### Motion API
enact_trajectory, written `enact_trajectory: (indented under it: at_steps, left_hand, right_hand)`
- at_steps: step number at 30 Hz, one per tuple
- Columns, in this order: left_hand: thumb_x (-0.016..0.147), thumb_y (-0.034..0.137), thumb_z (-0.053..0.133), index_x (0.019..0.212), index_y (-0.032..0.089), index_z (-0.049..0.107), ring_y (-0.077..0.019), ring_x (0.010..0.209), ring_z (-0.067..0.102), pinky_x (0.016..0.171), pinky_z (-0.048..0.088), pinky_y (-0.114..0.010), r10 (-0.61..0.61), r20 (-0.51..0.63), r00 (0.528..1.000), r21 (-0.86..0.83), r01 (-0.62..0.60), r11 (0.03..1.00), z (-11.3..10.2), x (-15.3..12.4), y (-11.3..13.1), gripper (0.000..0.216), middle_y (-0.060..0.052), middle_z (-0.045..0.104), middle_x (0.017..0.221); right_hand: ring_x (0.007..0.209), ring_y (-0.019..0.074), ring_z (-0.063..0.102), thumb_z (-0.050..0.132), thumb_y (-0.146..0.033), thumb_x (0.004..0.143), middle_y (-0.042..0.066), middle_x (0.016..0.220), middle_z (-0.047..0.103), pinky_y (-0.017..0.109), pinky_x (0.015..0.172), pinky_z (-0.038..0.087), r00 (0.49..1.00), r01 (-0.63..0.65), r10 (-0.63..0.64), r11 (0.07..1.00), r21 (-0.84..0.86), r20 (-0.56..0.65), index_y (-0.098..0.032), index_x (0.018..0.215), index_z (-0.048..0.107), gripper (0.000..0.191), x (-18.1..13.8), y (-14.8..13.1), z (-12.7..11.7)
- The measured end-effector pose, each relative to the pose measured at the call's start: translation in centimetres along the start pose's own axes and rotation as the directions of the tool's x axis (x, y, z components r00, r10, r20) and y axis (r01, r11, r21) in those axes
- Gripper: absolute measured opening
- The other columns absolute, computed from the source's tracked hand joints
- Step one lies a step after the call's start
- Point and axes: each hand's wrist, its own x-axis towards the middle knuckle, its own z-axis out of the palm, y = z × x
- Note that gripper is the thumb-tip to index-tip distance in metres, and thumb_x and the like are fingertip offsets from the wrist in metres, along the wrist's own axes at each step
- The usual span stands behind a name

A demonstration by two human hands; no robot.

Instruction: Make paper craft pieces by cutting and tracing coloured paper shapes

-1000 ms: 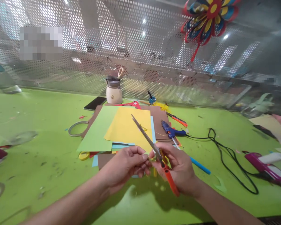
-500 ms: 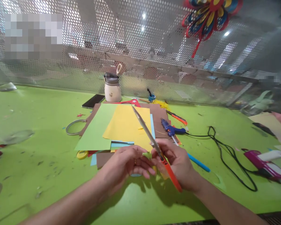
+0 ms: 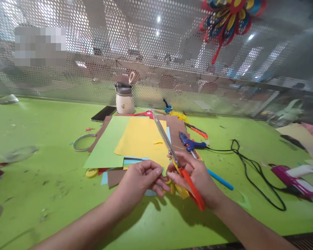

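Observation:
My right hand [image 3: 202, 178] has its fingers closed around a pair of scissors [image 3: 163, 133]. The closed blades point up and away, and the orange handle lies across the palm. My left hand [image 3: 139, 178] pinches a small green paper piece [image 3: 164, 171] between thumb and fingers. The right thumb and fingertip meet the paper's other side. Yellow paper [image 3: 182, 192] shows below the right fingers; whether they hold it I cannot tell. Beyond the hands lies a stack of coloured sheets, with a yellow sheet [image 3: 141, 135] over a green sheet [image 3: 104, 146].
A blue glue gun [image 3: 191, 144] with a black cord lies right of the stack, near a blue pen [image 3: 220, 179] and an orange cutter [image 3: 198, 132]. Tape rings [image 3: 85, 142] lie left. A bottle [image 3: 125, 100] and phone [image 3: 103, 113] stand behind, before a perforated screen [image 3: 151, 69].
Both hands have turned slightly, and their fingertips now pinch close together at the green paper piece. The scissors have swung a little, their tip moving right and up.

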Motion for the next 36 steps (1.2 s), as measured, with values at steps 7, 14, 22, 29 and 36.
enact_trajectory:
  at_steps: [7,14,22,29,36]
  left_hand:
    - [0.072,0.039,0.071,0.075,0.015,0.059,-0.0113,0.045,0.06,0.043,0.045,-0.02,0.042,-0.04,0.998,0.1,-0.038,0.994,0.39,-0.42,0.51,0.027,0.001,0.066,0.055]
    - [0.077,0.035,0.069,0.074,0.014,0.059,-0.0068,0.043,0.052,0.041,0.035,-0.017,0.017,-0.05,0.999,0.115,-0.011,0.993,0.27,-0.41,0.49,0.023,0.002,0.062,0.055]
    - [0.08,0.031,0.066,0.084,0.014,0.06,-0.0077,0.054,0.054,0.048,0.035,-0.018,-0.046,-0.006,0.999,-0.018,0.046,0.999,-0.21,-0.52,0.5,0.018,0.0,0.062,0.067]
    - [0.079,0.034,0.07,0.071,0.014,0.058,-0.006,0.049,0.045,0.05,0.034,-0.019,0.028,-0.005,1.0,0.104,-0.028,0.994,-0.24,-0.35,0.06,0.025,0.002,0.059,0.058]
    - [0.076,0.034,0.071,0.07,0.015,0.059,-0.0067,0.049,0.045,0.05,0.033,-0.02,0.045,-0.048,0.998,0.099,-0.04,0.994,0.0,-0.23,0.12,0.024,0.003,0.059,0.057]
  right_hand:
    - [0.062,0.0089,0.058,0.084,-0.014,0.058,-0.005,0.071,0.063,0.019,0.058,0.047,0.999,-0.041,0.041,0.998,-0.042,0.002,-0.02,0.105,0.06,0.053,-0.15,-0.39,0.34]
    - [0.061,0.007,0.057,0.083,-0.012,0.058,-0.007,0.07,0.061,0.016,0.057,0.045,0.999,0.02,-0.021,1.0,-0.017,-0.04,-0.02,0.106,0.059,0.054,-0.02,0.29,0.6]
    - [0.062,0.0081,0.058,0.083,-0.012,0.058,-0.006,0.069,0.062,0.019,0.06,0.047,0.999,-0.019,0.019,1.0,0.02,-0.025,-0.02,0.106,0.058,0.055,0.05,0.0,0.43]
    - [0.06,0.0065,0.057,0.083,-0.01,0.058,-0.006,0.071,0.063,0.017,0.058,0.046,0.999,-0.036,0.036,0.999,0.04,-0.015,-0.02,0.105,0.059,0.054,-0.06,0.06,0.37]
    - [0.06,0.0065,0.055,0.08,-0.011,0.062,-0.006,0.07,0.063,0.017,0.057,0.046,1.0,-0.021,0.02,0.998,0.066,0.007,-0.02,0.106,0.06,0.05,-0.09,0.14,0.4]
